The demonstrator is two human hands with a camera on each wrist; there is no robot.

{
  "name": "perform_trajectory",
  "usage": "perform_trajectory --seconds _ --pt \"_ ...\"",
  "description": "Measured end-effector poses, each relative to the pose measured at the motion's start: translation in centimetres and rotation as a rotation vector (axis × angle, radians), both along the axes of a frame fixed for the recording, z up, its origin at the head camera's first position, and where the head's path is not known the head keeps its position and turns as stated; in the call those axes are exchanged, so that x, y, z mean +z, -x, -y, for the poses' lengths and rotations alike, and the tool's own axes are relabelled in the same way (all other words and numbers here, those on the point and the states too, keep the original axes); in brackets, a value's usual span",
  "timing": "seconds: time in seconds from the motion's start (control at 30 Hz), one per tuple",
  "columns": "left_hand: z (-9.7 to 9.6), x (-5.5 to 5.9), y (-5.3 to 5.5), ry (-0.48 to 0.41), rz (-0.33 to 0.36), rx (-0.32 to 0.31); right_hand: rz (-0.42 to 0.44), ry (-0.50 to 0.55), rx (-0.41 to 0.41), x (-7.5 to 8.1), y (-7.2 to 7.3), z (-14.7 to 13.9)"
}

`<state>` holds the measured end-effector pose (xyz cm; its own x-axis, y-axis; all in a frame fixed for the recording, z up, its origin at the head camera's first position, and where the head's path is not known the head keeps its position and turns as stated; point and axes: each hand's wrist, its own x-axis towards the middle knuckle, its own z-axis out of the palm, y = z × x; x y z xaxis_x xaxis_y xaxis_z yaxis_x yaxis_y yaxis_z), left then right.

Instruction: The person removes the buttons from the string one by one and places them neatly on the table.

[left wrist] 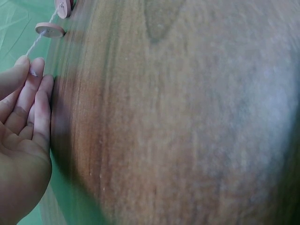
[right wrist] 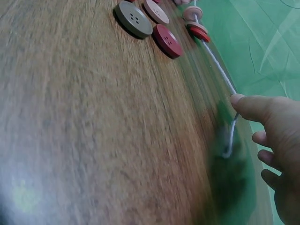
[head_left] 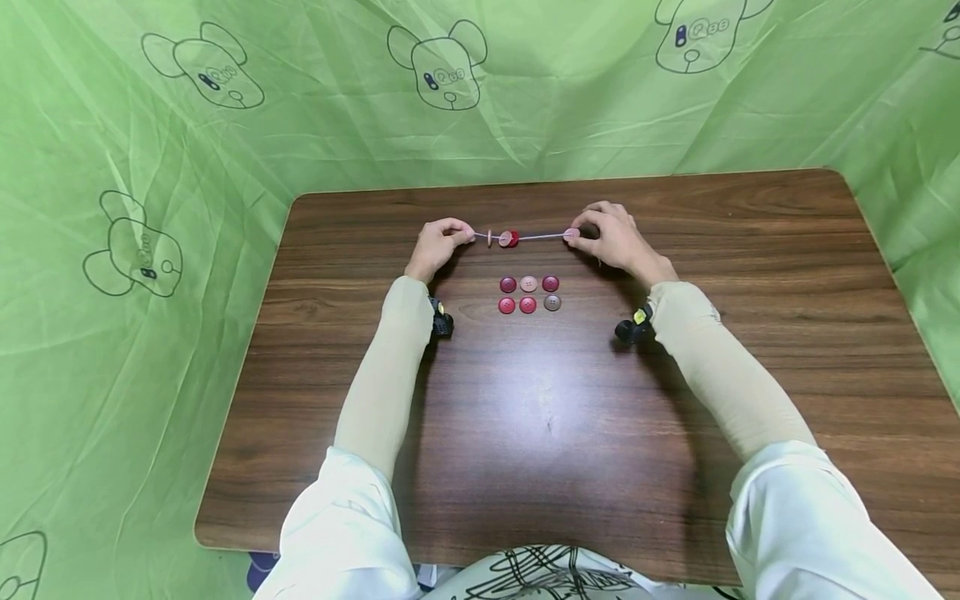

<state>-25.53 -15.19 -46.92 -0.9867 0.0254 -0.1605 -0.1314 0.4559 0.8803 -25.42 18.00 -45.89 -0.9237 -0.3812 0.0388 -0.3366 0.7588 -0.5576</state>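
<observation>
A pale lilac string (head_left: pixel 542 237) is stretched between the two hands over the far part of the table. My left hand (head_left: pixel 435 246) pinches one end between thumb and fingertips. The other side is pinched by my right hand (head_left: pixel 617 240), and a short tail of string (right wrist: pixel 231 136) hangs below that thumb. Threaded on the string are a pale pink button (head_left: pixel 490 238) near the left fingers, then another pale pink button (head_left: pixel 505 239) against a red one (head_left: pixel 514 238). The right fingertips are partly hidden in the right wrist view.
Closer to the person, loose buttons lie in two rows of three: dark red (head_left: pixel 507 284), pale pink (head_left: pixel 528 284), dark red (head_left: pixel 551 284), then red (head_left: pixel 506 306), red (head_left: pixel 528 306) and grey-brown (head_left: pixel 552 302). Green cloth (head_left: pixel 555 125) surrounds the wooden table (head_left: pixel 480 475).
</observation>
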Motion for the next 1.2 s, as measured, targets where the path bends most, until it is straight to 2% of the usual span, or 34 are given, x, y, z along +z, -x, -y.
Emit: perform_trajectory --seconds 0.47,1.2 --pt "0.1 -0.2 0.0 -0.026 -0.012 0.004 0.002 0.006 -0.032 -0.4 0.0 -1.5" --pt "0.2 -0.4 0.1 -0.003 -0.009 0.01 0.017 0.012 -0.106 -0.8 -0.1 -4.8"
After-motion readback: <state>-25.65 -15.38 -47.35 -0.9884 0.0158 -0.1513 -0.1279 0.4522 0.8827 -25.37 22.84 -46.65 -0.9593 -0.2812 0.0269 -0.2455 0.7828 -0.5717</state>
